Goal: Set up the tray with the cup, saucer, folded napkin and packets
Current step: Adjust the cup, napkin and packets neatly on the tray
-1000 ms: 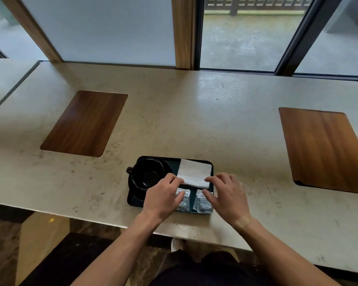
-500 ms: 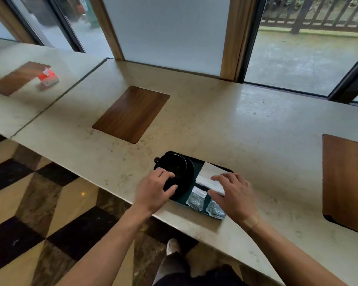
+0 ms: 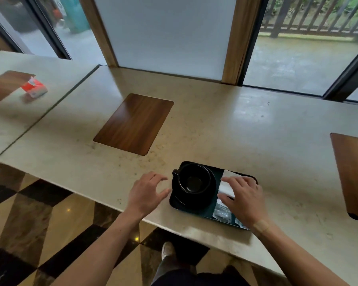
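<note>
A dark tray (image 3: pixel 203 213) lies near the counter's front edge. On its left half a black cup (image 3: pixel 194 181) stands on a black saucer (image 3: pixel 186 200). A folded white napkin (image 3: pixel 226 185) covers the tray's right half, with two clear packets (image 3: pixel 221 212) lying in front of it. My left hand (image 3: pixel 146 191) hovers open just left of the tray, holding nothing. My right hand (image 3: pixel 243 198) rests with spread fingers over the napkin and hides part of the second packet.
Wooden inlays sit in the beige counter at the left (image 3: pixel 133 123) and the right edge (image 3: pixel 353 174). A red and white pack (image 3: pixel 34 87) lies on the far left counter. Windows run along the back; a checkered floor is below.
My left hand has come off the packets, passed the cup and now hovers left of the tray. My right hand stays over the napkin. The camera has swung left.
</note>
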A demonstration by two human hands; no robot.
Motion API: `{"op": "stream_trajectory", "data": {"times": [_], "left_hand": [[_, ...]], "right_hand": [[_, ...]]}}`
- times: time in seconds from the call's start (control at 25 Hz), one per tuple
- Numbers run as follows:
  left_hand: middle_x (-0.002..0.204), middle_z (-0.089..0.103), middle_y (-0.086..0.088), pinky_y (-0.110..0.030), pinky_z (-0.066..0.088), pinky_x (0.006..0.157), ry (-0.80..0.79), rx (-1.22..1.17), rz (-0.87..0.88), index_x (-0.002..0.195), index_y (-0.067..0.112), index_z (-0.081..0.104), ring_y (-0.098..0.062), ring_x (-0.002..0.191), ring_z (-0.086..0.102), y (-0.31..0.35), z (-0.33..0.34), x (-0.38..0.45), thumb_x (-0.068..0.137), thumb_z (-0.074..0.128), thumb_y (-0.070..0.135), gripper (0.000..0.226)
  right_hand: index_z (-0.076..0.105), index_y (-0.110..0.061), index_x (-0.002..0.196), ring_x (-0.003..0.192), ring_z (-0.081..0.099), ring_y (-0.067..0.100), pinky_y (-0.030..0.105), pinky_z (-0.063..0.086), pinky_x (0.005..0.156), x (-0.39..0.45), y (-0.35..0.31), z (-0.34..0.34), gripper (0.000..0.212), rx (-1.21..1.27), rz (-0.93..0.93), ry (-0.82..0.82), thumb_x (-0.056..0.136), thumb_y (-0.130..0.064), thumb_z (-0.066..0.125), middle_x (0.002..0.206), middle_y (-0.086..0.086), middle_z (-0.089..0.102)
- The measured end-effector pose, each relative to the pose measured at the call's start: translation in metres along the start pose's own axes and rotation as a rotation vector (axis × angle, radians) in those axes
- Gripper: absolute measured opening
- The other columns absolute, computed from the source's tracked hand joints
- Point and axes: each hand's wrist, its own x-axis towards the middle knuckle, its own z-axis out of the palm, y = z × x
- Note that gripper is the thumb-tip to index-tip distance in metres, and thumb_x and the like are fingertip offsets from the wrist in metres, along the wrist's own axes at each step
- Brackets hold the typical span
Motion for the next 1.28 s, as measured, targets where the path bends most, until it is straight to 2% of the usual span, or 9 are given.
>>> {"op": "stream_trajectory", "data": {"times": [0.12,0.36,0.52,0.68,0.88,1.04,1.16,1.28], "left_hand": [[0.110,0.065,0.006,-0.035,0.049,0.086,-0.042,-0.020,0.050,0.114,0.025,0.064,-0.015,0.102,0.059,-0.028,0.001,0.020,0.085,0.068,0.044,0.035],[0.110,0.064,0.010,-0.035,0.045,0.086,-0.142,-0.066,0.118,0.115,0.030,0.063,-0.013,0.103,0.056,-0.044,0.015,0.046,0.085,0.065,0.048,0.036],[0.105,0.065,0.014,-0.040,0.046,0.089,-0.211,-0.116,0.091,0.117,0.032,0.062,-0.011,0.103,0.056,-0.043,0.030,0.050,0.082,0.066,0.051,0.040],[0.100,0.063,0.022,-0.037,0.039,0.091,-0.210,-0.166,-0.022,0.125,0.035,0.055,-0.008,0.106,0.051,-0.041,0.038,0.045,0.081,0.067,0.054,0.050],[0.102,0.064,0.022,-0.036,0.034,0.090,-0.249,-0.168,-0.048,0.129,0.034,0.055,-0.009,0.108,0.051,-0.034,0.047,0.046,0.081,0.067,0.050,0.052],[0.104,0.067,0.016,-0.043,0.041,0.095,-0.245,-0.226,-0.076,0.128,0.028,0.058,-0.013,0.107,0.055,-0.029,0.051,0.046,0.080,0.072,0.039,0.052],[0.105,0.068,0.013,-0.045,0.043,0.094,-0.236,-0.256,-0.098,0.127,0.027,0.059,-0.014,0.108,0.056,-0.027,0.050,0.047,0.079,0.074,0.034,0.051],[0.107,0.069,0.010,-0.044,0.043,0.096,-0.249,-0.277,-0.098,0.127,0.025,0.061,-0.015,0.109,0.057,-0.028,0.051,0.052,0.081,0.074,0.031,0.049]], "right_hand": [[0.059,-0.034,0.120,0.113,0.049,0.024,0.042,0.043,0.083,-0.001,-0.012,0.010,0.046,-0.011,0.084,-0.004,0.078,-0.050,0.070,0.114,-0.010,0.066],[0.053,-0.036,0.129,0.122,0.044,0.019,0.039,0.039,0.090,-0.014,-0.030,0.017,0.049,-0.036,0.243,-0.054,0.083,-0.050,0.063,0.124,-0.012,0.062],[0.051,-0.036,0.132,0.123,0.043,0.019,0.039,0.038,0.091,-0.015,-0.036,0.024,0.052,-0.024,0.286,-0.079,0.083,-0.050,0.063,0.124,-0.013,0.062],[0.047,-0.036,0.135,0.124,0.041,0.020,0.040,0.037,0.093,-0.009,-0.036,0.032,0.057,-0.032,0.266,-0.133,0.083,-0.051,0.062,0.127,-0.014,0.060],[0.035,-0.034,0.145,0.137,0.028,0.021,0.042,0.029,0.103,0.003,-0.029,0.039,0.063,-0.041,0.247,-0.247,0.088,-0.054,0.054,0.144,-0.014,0.046],[0.028,-0.033,0.148,0.142,0.020,0.021,0.043,0.024,0.108,0.008,-0.024,0.043,0.065,-0.055,0.217,-0.301,0.091,-0.055,0.049,0.151,-0.014,0.037],[0.030,-0.030,0.148,0.142,0.020,0.023,0.043,0.025,0.109,0.009,-0.023,0.043,0.064,-0.063,0.181,-0.316,0.092,-0.052,0.050,0.150,-0.011,0.040],[0.040,-0.024,0.145,0.139,0.028,0.027,0.044,0.031,0.107,0.004,-0.026,0.043,0.061,-0.098,0.155,-0.286,0.091,-0.048,0.055,0.144,-0.006,0.048]]}}
